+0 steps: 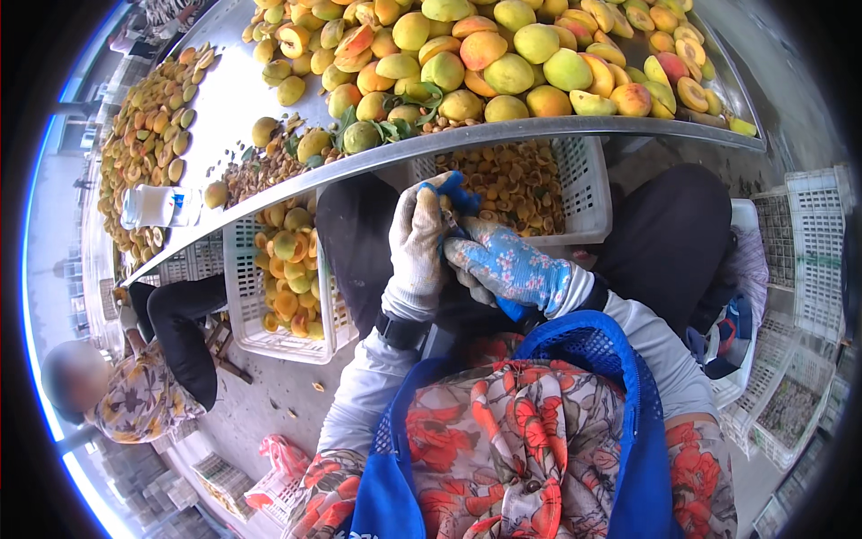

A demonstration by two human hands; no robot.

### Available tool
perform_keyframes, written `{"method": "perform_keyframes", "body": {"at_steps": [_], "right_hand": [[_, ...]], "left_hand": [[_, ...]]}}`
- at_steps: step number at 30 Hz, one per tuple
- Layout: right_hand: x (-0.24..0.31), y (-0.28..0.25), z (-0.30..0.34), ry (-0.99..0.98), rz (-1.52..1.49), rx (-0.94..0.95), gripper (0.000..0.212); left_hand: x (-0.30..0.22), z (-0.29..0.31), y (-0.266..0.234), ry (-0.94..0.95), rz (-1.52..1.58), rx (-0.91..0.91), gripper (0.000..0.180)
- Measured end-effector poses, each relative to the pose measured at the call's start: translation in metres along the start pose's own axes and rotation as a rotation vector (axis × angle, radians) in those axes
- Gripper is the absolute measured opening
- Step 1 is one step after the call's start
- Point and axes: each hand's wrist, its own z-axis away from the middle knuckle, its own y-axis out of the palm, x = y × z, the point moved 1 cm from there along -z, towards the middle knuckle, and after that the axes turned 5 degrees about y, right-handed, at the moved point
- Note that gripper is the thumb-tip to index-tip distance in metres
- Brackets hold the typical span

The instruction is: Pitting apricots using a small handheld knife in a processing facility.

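My left hand [417, 242], in a grey-white work glove with blue fingertips, is closed around a small fruit that is mostly hidden. My right hand [503, 265], in a blue patterned glove, presses against it from the right; whether it holds a tool I cannot tell. Both hands meet just below the metal table's edge [539, 130], above my lap. A heap of yellow-orange apricots [485, 63], some halved, covers the table. Under the table a white plastic crate [588, 193] holds apricot pits.
Another white crate [247, 314] at the left holds whole apricots. A plastic bottle [157, 205] lies on the table at the left near halved fruit [148, 126]. A seated person [153, 377] is at the lower left. Stacked empty crates [813, 242] stand at the right.
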Motion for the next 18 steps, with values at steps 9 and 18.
{"method": "perform_keyframes", "body": {"at_steps": [9,18], "right_hand": [[0.007,-0.003,0.009,0.253,-0.441,0.243,0.022],[-0.007,-0.012,0.009,0.177,-0.622,0.219,0.03]], "left_hand": [[0.006,-0.004,-0.008,-0.071,0.073,0.142,0.046],[0.011,-0.009,0.009,-0.19,0.229,0.052,0.047]]}}
